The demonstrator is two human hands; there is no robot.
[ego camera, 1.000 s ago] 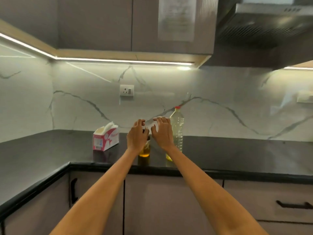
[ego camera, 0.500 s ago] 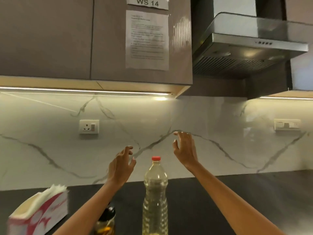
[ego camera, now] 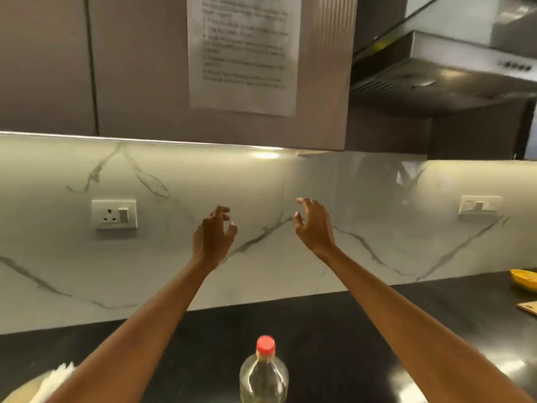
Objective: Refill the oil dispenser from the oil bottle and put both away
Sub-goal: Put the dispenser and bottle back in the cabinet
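A clear plastic oil bottle (ego camera: 263, 373) with a red cap stands on the black counter at the bottom centre; only its neck and shoulders show. The oil dispenser is out of view. My left hand (ego camera: 213, 238) and my right hand (ego camera: 315, 225) are raised in front of the marble backsplash, well above the bottle and below the wall cabinet (ego camera: 174, 68). Both hands are empty, fingers loosely spread and slightly curled. Neither touches anything.
A paper sheet (ego camera: 242, 53) is taped to the cabinet door. A range hood (ego camera: 441, 62) juts out at the upper right. A wall socket (ego camera: 114, 214) and a switch (ego camera: 479, 204) sit on the backsplash. Tissues (ego camera: 55, 379) show at bottom left, a yellow object (ego camera: 524, 279) at far right.
Both hands left the dispenser on the counter and rose toward the wall cabinet. The view tilted up and closer, so the dispenser dropped out of sight.
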